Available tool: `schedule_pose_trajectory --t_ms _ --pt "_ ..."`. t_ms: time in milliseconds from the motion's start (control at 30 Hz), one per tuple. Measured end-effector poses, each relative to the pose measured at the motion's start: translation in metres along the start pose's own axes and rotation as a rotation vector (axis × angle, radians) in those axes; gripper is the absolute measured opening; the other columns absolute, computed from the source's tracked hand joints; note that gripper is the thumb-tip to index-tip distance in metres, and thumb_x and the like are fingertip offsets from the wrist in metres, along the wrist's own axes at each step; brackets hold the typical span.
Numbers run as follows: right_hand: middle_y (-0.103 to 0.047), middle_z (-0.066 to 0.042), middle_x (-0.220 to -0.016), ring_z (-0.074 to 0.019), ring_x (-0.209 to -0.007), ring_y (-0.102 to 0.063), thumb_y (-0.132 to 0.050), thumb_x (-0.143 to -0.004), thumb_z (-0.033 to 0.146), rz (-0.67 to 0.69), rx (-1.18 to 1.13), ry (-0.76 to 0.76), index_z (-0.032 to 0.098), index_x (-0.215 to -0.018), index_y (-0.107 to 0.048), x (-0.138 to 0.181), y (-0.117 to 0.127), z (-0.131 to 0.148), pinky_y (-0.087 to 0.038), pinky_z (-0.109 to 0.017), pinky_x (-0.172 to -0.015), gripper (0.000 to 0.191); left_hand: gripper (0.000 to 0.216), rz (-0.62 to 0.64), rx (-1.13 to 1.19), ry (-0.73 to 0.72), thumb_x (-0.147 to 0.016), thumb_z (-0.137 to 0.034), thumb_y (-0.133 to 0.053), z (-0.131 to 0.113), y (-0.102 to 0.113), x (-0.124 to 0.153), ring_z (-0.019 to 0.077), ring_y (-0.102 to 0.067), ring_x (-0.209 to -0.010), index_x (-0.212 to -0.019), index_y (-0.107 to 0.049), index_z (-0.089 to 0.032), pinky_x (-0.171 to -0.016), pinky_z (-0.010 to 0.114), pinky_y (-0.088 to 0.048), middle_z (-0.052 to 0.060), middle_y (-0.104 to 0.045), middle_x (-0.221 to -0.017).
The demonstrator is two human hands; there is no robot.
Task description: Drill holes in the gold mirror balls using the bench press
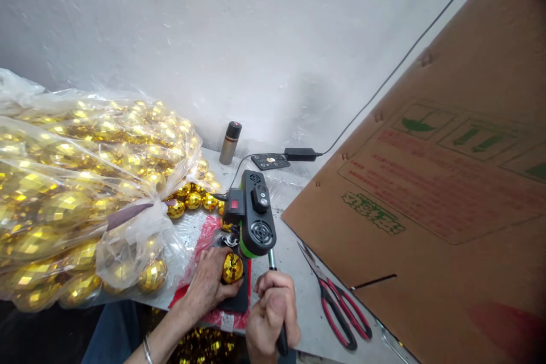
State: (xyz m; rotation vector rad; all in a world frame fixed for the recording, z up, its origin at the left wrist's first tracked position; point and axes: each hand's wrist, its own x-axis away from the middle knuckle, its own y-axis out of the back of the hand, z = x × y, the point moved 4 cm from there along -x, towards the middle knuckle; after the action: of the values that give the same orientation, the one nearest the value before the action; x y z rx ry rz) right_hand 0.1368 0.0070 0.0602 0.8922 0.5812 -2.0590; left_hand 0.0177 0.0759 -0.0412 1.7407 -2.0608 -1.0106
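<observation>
My left hand is closed around a gold faceted ball, thumb on its near side and fingers on the far side. The ball sits over the dark base plate of a small black and green hand press. My right hand is a fist around the press's lever handle, which slants down toward me from the machine's near end. Part of the press's lower works is hidden behind its head and my left hand. Red plastic lies under the base.
Clear bags full of gold balls fill the left side. Loose gold balls lie behind the press. Scissors rest to the right, beside a large cardboard box. A spray can and a power adapter with its cable stand near the wall.
</observation>
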Motion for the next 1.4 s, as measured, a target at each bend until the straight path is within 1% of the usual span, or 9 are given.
schedule_pose_trajectory --t_ms 600,733,833,900,1033,1167,1233,1300,1400 --pt "-0.052 0.002 -0.079 -0.0139 -0.069 -0.054 -0.036 -0.112 0.020 -0.013 0.059 0.072 0.023 -0.073 -0.047 0.022 0.003 -0.026 -0.047 -0.029 -0.065 0.041 0.053 0.020 0.002 0.018 -0.075 -0.027 -0.083 -0.005 -0.001 0.000 0.0373 -0.073 -0.109 -0.126 -0.069 -0.019 -0.096 0.050 -0.054 0.013 -0.079 -0.116" --pt "-0.060 0.002 -0.079 -0.0135 -0.069 -0.059 -0.051 -0.111 0.031 0.088 0.084 0.156 0.023 -0.074 -0.057 0.022 0.009 -0.031 -0.049 -0.029 -0.066 0.038 0.053 0.033 0.012 0.025 -0.076 -0.028 -0.084 -0.007 0.001 -0.002 0.0385 -0.073 -0.110 -0.126 -0.069 -0.019 -0.098 0.052 -0.054 0.013 -0.079 -0.116" --pt "-0.059 0.001 -0.079 -0.0126 -0.065 -0.056 -0.047 -0.111 0.025 0.143 0.091 0.125 0.022 -0.076 -0.057 0.003 0.014 -0.014 -0.046 -0.026 -0.058 0.036 0.053 0.025 0.020 0.035 -0.076 -0.027 -0.083 -0.008 0.002 -0.004 0.0400 -0.073 -0.112 -0.126 -0.068 -0.018 -0.100 0.056 -0.055 0.015 -0.079 -0.117" --pt "-0.056 0.001 -0.079 -0.0109 -0.060 -0.051 -0.045 -0.111 0.019 0.153 0.089 -0.006 0.022 -0.080 -0.058 -0.019 0.015 0.004 -0.042 -0.025 -0.054 0.034 0.053 0.005 0.033 0.031 -0.076 -0.025 -0.082 -0.006 0.001 0.000 0.0407 -0.073 -0.112 -0.126 -0.068 -0.017 -0.100 0.058 -0.056 0.016 -0.079 -0.119" --pt "-0.051 0.004 -0.069 -0.0103 -0.057 -0.049 -0.052 -0.111 0.025 0.179 0.081 -0.082 0.021 -0.076 -0.058 -0.057 0.006 0.040 -0.039 -0.024 -0.053 0.035 0.063 -0.009 0.079 -0.027 -0.073 -0.023 -0.087 0.010 -0.006 0.033 0.0422 -0.073 -0.118 -0.133 -0.068 -0.020 -0.102 0.059 -0.060 0.017 -0.078 -0.127" --pt "-0.053 0.003 -0.069 -0.0103 -0.056 -0.049 -0.052 -0.111 0.025 0.162 0.079 -0.047 0.021 -0.074 -0.058 -0.057 0.003 0.041 -0.039 -0.024 -0.052 0.037 0.092 0.000 0.101 -0.084 -0.070 -0.045 -0.096 0.024 -0.002 0.061 0.0480 -0.063 -0.139 -0.151 -0.059 -0.023 -0.112 0.064 -0.057 0.022 -0.066 -0.152" --pt "-0.054 0.003 -0.072 -0.0101 -0.056 -0.050 -0.051 -0.111 0.023 0.156 0.068 -0.047 0.021 -0.077 -0.059 -0.048 0.004 0.032 -0.040 -0.024 -0.053 0.035 0.075 -0.069 0.098 -0.068 -0.091 -0.051 -0.079 0.021 0.014 0.049 0.0428 -0.058 -0.147 -0.156 -0.054 -0.024 -0.119 0.062 -0.053 0.021 -0.060 -0.160" --pt "-0.054 0.002 -0.072 -0.0105 -0.057 -0.051 -0.050 -0.110 0.022 0.147 0.047 -0.042 0.021 -0.075 -0.057 -0.039 0.005 0.025 -0.041 -0.023 -0.053 0.036 0.047 -0.148 0.090 -0.033 -0.109 -0.038 -0.048 0.012 0.033 0.018 0.0331 -0.059 -0.147 -0.153 -0.056 -0.024 -0.125 0.058 -0.047 0.017 -0.063 -0.157" --pt "-0.054 0.002 -0.072 -0.0106 -0.058 -0.052 -0.050 -0.110 0.019 0.147 0.032 -0.037 0.022 -0.073 -0.055 -0.032 0.006 0.020 -0.041 -0.023 -0.053 0.037 0.039 -0.086 0.041 0.124 -0.108 -0.026 -0.043 0.001 0.049 -0.044 0.0291 -0.065 -0.138 -0.140 -0.064 -0.020 -0.123 0.051 -0.049 0.016 -0.071 -0.144"
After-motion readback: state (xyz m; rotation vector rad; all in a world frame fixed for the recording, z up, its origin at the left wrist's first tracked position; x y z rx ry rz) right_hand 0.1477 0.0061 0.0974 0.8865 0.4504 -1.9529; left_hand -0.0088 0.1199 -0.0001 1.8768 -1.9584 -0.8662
